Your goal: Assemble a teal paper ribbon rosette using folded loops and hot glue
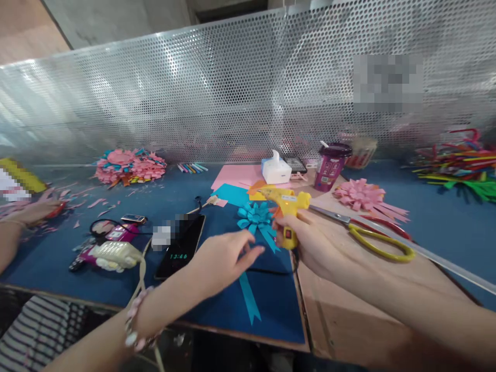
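My right hand (300,235) is wrapped round the handle of a yellow hot glue gun (287,204). The gun's nozzle points left, over a blue paper flower (256,217) with ribbon tails. Just in front of the flower is my left hand (228,253), its thumb apart from the bent fingers and nothing visible between them. A blue ribbon strip (251,299) comes out below that hand; its upper part is hidden. Scissors (382,243) with yellow and red handles lie beyond my right forearm, near a pink paper flower (360,195).
A phone (182,248) and power strip (116,254) with cables lie left. Behind stand a tissue box (276,169) and purple cup (332,166). Paper flowers (129,168) are piled back left, pipe cleaners (461,165) back right. Another person's hand (41,206) works far left.
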`<act>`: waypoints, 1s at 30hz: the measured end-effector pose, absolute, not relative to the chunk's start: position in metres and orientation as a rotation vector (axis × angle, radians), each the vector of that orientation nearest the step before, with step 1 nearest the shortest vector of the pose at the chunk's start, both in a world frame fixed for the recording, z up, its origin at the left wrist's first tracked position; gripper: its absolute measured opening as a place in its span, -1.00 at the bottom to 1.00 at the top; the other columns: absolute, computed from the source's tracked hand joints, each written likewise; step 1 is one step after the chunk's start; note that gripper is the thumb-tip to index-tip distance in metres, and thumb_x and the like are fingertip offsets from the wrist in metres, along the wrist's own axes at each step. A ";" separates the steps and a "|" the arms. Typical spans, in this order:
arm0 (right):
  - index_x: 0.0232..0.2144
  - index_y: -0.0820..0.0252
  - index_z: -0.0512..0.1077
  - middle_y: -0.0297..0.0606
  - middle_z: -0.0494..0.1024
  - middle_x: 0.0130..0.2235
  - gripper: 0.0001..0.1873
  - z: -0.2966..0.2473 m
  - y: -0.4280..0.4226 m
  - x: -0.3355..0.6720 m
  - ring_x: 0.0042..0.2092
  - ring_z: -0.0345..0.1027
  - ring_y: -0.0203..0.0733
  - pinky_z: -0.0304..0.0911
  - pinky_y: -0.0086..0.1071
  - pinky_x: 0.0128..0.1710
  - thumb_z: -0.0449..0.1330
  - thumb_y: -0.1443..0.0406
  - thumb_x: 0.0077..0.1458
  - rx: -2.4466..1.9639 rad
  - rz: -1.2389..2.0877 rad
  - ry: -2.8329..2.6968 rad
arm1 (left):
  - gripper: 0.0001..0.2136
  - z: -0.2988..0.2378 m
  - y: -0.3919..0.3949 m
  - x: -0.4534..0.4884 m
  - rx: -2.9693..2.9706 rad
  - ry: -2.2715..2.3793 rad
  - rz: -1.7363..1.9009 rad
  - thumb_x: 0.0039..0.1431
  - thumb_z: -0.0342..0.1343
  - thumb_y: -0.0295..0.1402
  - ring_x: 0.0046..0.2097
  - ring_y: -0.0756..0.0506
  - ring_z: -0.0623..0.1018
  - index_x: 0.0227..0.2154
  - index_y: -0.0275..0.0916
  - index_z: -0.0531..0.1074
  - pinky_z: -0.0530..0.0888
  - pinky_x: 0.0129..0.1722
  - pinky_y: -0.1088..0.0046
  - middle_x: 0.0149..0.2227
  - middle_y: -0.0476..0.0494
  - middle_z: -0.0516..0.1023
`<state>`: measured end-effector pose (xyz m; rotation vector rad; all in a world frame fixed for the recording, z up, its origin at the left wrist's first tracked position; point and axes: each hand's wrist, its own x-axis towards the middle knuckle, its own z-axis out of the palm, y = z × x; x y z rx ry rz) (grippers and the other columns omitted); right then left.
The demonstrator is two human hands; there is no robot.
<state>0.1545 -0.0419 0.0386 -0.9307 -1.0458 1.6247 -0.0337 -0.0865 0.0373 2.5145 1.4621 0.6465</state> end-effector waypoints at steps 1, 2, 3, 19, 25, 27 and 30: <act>-0.30 0.18 0.35 -0.44 0.40 -0.54 -0.81 0.039 -0.050 0.159 -0.58 0.28 -0.36 0.22 -0.48 -0.56 0.22 0.33 -0.05 -0.972 1.651 -1.077 | -0.72 0.030 -0.096 -0.038 2.667 1.408 0.644 0.31 -0.08 -0.15 -0.27 -0.19 0.60 -0.24 -0.22 0.43 0.54 -0.34 0.28 -0.28 -0.17 0.61; -0.32 0.19 0.36 -0.42 0.40 -0.56 -0.83 0.038 -0.058 0.163 -0.59 0.29 -0.35 0.22 -0.48 -0.57 0.21 0.30 -0.02 -1.014 1.680 -1.102 | -0.72 0.022 -0.105 -0.043 2.804 1.342 0.658 0.31 -0.07 -0.17 -0.26 -0.19 0.60 -0.24 -0.24 0.45 0.54 -0.34 0.28 -0.28 -0.20 0.61; -0.33 0.19 0.36 -0.41 0.39 -0.58 -0.85 0.037 -0.065 0.166 -0.59 0.29 -0.34 0.24 -0.48 -0.58 0.22 0.28 0.00 -1.052 1.718 -1.119 | -0.73 0.015 -0.113 -0.047 2.914 1.279 0.683 0.31 -0.05 -0.20 -0.26 -0.19 0.59 -0.22 -0.26 0.46 0.55 -0.34 0.27 -0.27 -0.22 0.61; -0.45 0.15 0.35 -0.46 0.26 -0.76 -0.76 0.020 -0.069 0.179 -0.72 0.18 -0.30 0.18 -0.48 -0.81 0.17 0.09 -0.01 -1.577 1.918 -1.550 | -0.67 -0.011 -0.143 -0.064 3.047 1.295 0.693 0.21 0.04 -0.31 -0.28 -0.17 0.50 -0.03 -0.36 0.46 0.61 -0.37 0.27 0.02 -0.22 0.54; -0.44 0.18 0.28 -0.45 0.29 -0.76 -0.82 0.026 -0.068 0.175 -0.73 0.11 -0.39 0.12 -0.57 -0.79 0.10 0.18 0.08 -1.722 1.938 -1.652 | -0.70 -0.008 -0.143 -0.062 3.081 1.297 0.752 0.23 0.03 -0.36 -0.28 -0.14 0.46 -0.05 -0.40 0.48 0.55 -0.41 0.30 -0.03 -0.22 0.57; -0.42 0.19 0.27 -0.45 0.29 -0.75 -0.83 0.027 -0.068 0.175 -0.71 0.13 -0.38 0.11 -0.59 -0.79 0.08 0.20 0.10 -1.735 1.935 -1.658 | -0.70 -0.007 -0.143 -0.062 3.080 1.300 0.748 0.24 0.03 -0.36 -0.28 -0.14 0.45 -0.06 -0.40 0.48 0.54 -0.41 0.31 -0.03 -0.20 0.57; -0.41 0.19 0.26 -0.46 0.29 -0.74 -0.84 0.028 -0.068 0.175 -0.71 0.13 -0.39 0.10 -0.59 -0.79 0.08 0.20 0.09 -1.742 1.945 -1.666 | -0.70 -0.007 -0.143 -0.062 3.073 1.302 0.744 0.24 0.02 -0.35 -0.29 -0.15 0.43 -0.07 -0.41 0.49 0.53 -0.41 0.31 -0.03 -0.20 0.57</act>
